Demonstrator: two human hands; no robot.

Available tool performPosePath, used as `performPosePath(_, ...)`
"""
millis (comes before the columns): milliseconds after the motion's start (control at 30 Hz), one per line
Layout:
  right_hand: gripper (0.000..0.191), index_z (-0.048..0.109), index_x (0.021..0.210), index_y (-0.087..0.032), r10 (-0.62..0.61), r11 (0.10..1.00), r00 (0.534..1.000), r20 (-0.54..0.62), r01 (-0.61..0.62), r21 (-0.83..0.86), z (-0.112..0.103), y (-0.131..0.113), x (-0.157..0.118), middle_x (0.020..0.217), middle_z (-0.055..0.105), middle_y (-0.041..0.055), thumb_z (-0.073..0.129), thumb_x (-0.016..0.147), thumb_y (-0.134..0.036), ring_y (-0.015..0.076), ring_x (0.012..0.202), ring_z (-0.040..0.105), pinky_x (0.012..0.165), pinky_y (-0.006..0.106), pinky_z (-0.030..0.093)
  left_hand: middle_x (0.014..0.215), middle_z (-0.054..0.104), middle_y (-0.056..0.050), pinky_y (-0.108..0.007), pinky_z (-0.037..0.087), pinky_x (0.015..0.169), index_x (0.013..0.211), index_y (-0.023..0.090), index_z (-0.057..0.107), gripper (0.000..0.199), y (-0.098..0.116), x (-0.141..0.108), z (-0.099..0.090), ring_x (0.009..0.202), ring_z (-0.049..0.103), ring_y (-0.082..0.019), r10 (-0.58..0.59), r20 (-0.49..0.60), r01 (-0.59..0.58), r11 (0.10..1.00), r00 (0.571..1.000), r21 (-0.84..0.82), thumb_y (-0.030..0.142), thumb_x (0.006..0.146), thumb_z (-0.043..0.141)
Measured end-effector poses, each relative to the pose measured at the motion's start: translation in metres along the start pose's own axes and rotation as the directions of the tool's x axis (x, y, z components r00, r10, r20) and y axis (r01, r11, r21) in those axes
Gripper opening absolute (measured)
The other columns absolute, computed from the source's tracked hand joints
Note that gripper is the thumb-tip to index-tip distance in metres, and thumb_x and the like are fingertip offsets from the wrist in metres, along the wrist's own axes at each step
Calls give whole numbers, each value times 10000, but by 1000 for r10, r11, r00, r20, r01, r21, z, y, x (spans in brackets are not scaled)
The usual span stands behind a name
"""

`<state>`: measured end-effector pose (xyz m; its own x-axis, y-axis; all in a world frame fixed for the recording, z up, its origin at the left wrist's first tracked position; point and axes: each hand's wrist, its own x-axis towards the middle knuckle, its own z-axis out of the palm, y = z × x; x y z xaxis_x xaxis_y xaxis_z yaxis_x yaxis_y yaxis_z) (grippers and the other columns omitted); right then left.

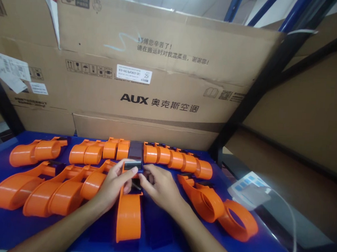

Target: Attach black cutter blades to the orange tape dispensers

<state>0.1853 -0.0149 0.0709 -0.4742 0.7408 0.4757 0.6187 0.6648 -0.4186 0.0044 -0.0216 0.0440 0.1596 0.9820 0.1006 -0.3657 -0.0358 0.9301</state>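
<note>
While both hands meet near the middle of the blue work surface (156,235), an orange holder (129,218) with a wide, open ring is between them, its ring toward the person and its narrow upper end pointing away. The left hand (115,181) grasps that upper end from the left, the thumb lying over a flat, shiny metallic part (132,165). At the right side of the same end, the right hand (160,186) has its thumb and bent fingers against a dark blue edge piece (141,167); whether they pinch it or only touch it, I cannot tell, since the details there are small and blurred.

Just beyond the hands stands a dark block (136,150), with a back row of similar orange holders on either side of it. More lie nearer the person: a front left group (67,196) beside the left forearm, and a front right pair (238,221) beyond the right forearm, their loops tilted. Farther right, a white device (249,190) sits near the edge with a pale cable (293,221) curving down from it. Behind everything rises a cardboard panel (165,84) printed "AUX", with a black slanted post (253,89) at its right.
</note>
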Motion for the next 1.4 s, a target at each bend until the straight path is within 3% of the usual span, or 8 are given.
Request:
performPosePath(167, 363, 579, 1319, -171, -118, 990, 992, -44, 114, -84, -3, 4, -1, 1129, 737, 130, 529, 987, -311, 253, 970, 701, 854, 362, 546, 575, 592, 47, -191, 330, 425, 957, 179, 652, 367, 1, 1, 1, 390, 445, -55, 2, -43, -4, 999, 999, -53, 479, 783, 774)
performPosePath(300, 450, 525, 1389, -146, -168, 979, 985, -31, 162, -126, -1, 6, -2, 1201, 721, 155, 517, 947, -231, 256, 950, 707, 843, 385, 573, 593, 602, 44, -190, 352, 441, 991, 181, 657, 367, 0, 0, 2, 412, 484, -63, -4, -61, 0, 998, 998, -62, 476, 802, 765)
performPosePath(533, 499, 516, 1400, -98, -163, 959, 985, -54, 145, -242, 11, 6, -4, 985, 758, 143, 509, 909, -191, 236, 781, 695, 725, 347, 576, 597, 582, 52, -178, 331, 429, 960, 179, 643, 361, -1, 1, 1, 402, 442, -43, -38, -54, 33, 995, 998, -96, 462, 789, 786)
performPosePath(733, 599, 453, 1444, -60, -188, 961, 980, -63, 170, -220, 23, 10, -7, 876, 746, 111, 513, 851, -112, 213, 708, 669, 663, 319, 561, 534, 498, 80, -162, 286, 419, 935, 177, 628, 347, -1, 0, 1, 395, 366, -26, -52, -38, 48, 994, 998, -99, 456, 802, 785)
performPosePath(967, 563, 446, 1440, -76, -241, 953, 965, -101, 216, -212, 23, 10, -8, 857, 736, 103, 503, 882, -121, 218, 697, 667, 649, 335, 577, 480, 466, 94, -160, 289, 414, 944, 190, 618, 332, 0, -1, 2, 373, 352, -31, -46, -25, 44, 994, 999, -102, 446, 807, 780)
performPosePath(1167, 398, 546, 1329, -141, -273, 955, 951, -145, 250, -161, 10, 10, -4, 985, 745, 124, 540, 937, -209, 224, 777, 691, 706, 354, 586, 572, 559, 66, -164, 310, 399, 925, 184, 629, 311, 0, -1, 0, 376, 407, -33, -10, -43, 7, 998, 999, -67, 436, 806, 765)
performPosePath(1400, 259, 634, 1176, -157, -193, 977, 968, -159, 175, -120, 10, 8, -6, 821, 719, 75, 577, 953, -276, 194, 683, 674, 632, 297, 538, 563, 527, 70, -192, 332, 388, 952, 195, 633, 320, -7, 0, -3, 353, 424, -58, -4, 3, 4, 999, 1000, 32, 496, 859, 686)
